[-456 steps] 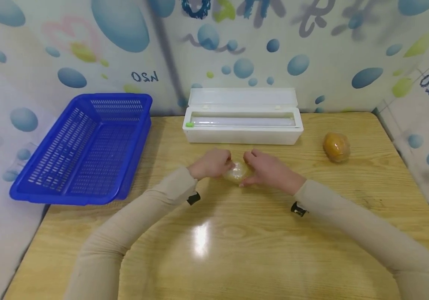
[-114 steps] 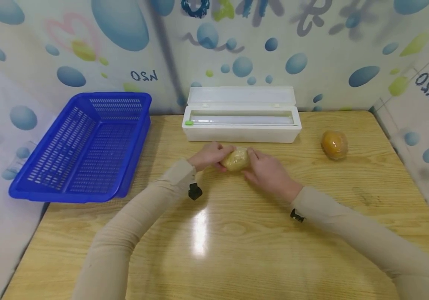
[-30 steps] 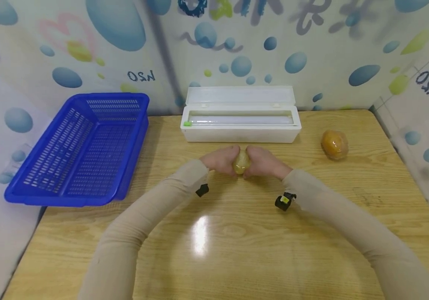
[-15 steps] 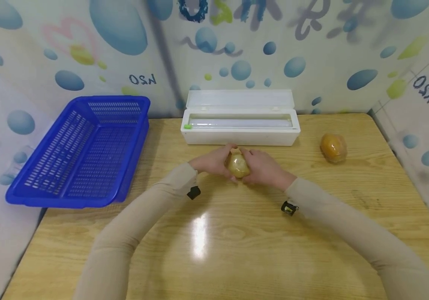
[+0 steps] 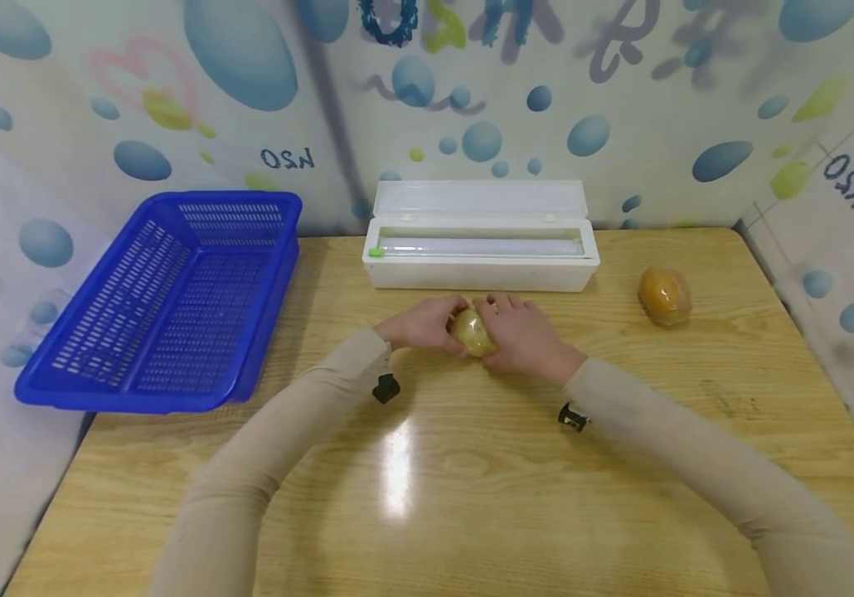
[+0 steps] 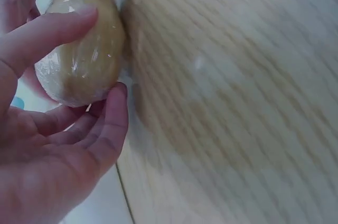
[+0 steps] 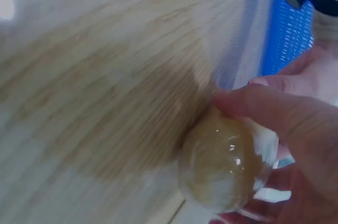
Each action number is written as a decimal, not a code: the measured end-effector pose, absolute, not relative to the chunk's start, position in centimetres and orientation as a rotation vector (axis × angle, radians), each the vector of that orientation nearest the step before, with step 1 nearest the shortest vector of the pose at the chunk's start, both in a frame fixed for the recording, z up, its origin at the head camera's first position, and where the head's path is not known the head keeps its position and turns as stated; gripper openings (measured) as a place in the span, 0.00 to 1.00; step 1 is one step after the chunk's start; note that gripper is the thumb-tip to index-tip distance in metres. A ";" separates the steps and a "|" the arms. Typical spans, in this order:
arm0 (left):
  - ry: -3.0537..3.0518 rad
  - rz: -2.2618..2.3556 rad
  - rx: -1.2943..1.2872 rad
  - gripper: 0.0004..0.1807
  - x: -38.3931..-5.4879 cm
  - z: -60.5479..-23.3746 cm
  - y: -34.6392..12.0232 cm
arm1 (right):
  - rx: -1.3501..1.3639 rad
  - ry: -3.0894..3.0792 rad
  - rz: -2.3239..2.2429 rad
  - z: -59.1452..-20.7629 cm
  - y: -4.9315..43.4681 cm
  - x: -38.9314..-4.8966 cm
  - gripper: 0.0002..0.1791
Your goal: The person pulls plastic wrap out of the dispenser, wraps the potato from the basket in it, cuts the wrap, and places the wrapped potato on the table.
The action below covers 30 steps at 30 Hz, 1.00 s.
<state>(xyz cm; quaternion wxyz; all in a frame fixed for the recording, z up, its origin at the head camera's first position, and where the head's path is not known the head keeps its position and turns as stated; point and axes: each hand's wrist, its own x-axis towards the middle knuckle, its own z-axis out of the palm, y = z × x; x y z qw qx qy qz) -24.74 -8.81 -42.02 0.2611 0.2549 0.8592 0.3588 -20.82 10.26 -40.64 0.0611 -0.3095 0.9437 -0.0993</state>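
Observation:
Both hands hold a pale yellow-brown, egg-shaped fruit or vegetable point(image 5: 473, 334) snugly wrapped in shiny clear film, close over the table in front of the white box. In the left wrist view, the left hand point(image 6: 58, 113) has its thumb across the wrapped piece point(image 6: 90, 63) and its fingers curled under one end. From the other side the right hand point(image 5: 526, 338) grips it. The right wrist view shows that hand's thumb point(image 7: 253, 105) on the wrapped piece point(image 7: 222, 163) and its fingers bent behind, partly hidden.
Behind the hands stands a white cling film box point(image 5: 481, 275) with its lid raised and a roll point(image 5: 481, 247) inside. A film-wrapped orange fruit point(image 5: 664, 296) lies to the right on the wooden table point(image 5: 487, 497). At the left is a blue slotted basket point(image 5: 263, 332).
Through the earlier frames both hands turn the wrapped piece about at nearly the same place. Since half a second ago, the right fingers have spread farther over its far side.

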 end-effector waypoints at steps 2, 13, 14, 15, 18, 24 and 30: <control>2.309 1.002 0.703 0.34 -24.9 -42.1 -8.7 | -0.985 2.868 -0.285 -40.7 10.2 -20.7 0.47; 2.424 1.094 0.636 0.18 -25.3 -40.6 -9.7 | -0.787 2.798 -0.423 -40.2 13.2 -21.9 0.48; 2.462 1.103 0.636 0.15 -25.3 -40.5 -9.8 | -0.763 2.798 -0.416 -40.0 13.8 -21.9 0.48; 2.488 1.107 0.636 0.12 -25.3 -40.4 -9.9 | -0.736 2.799 -0.409 -39.8 14.4 -22.0 0.47; 2.547 1.100 0.637 0.08 -25.3 -40.1 -10.1 | -0.643 2.808 -0.398 -39.3 16.4 -22.2 0.46; 2.589 1.118 0.622 0.06 -25.2 -40.4 -10.6 | -0.470 2.862 -0.341 -38.9 20.5 -22.7 0.42; 2.620 1.068 0.621 0.05 -24.9 -40.7 -10.6 | -0.335 2.879 -0.218 -38.7 23.4 -23.4 0.33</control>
